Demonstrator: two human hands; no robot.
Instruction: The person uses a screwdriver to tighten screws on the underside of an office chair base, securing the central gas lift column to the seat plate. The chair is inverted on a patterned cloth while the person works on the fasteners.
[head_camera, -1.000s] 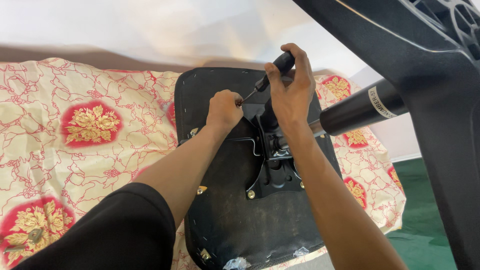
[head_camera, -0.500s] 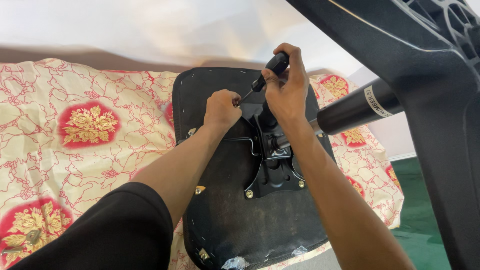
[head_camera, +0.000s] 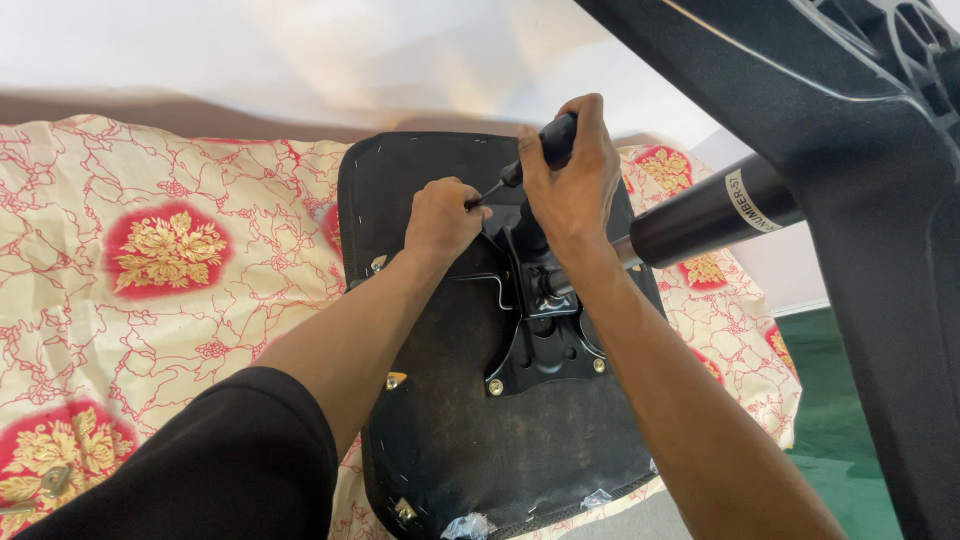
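Head view: centre frame, the right hand (head_camera: 572, 185) has its fingers wrapped tight around a black screwdriver (head_camera: 530, 160), tip angled down-left. The left hand (head_camera: 442, 218) is curled closed at that tip, resting on the upturned seat base (head_camera: 440, 440) beside the metal mounting plate (head_camera: 545, 345), over a floral bedspread (head_camera: 160, 260).

Cream bedsheet (head_camera: 150, 250) with red-gold floral medallions; green floor (head_camera: 840, 400); white wall (head_camera: 300, 50).
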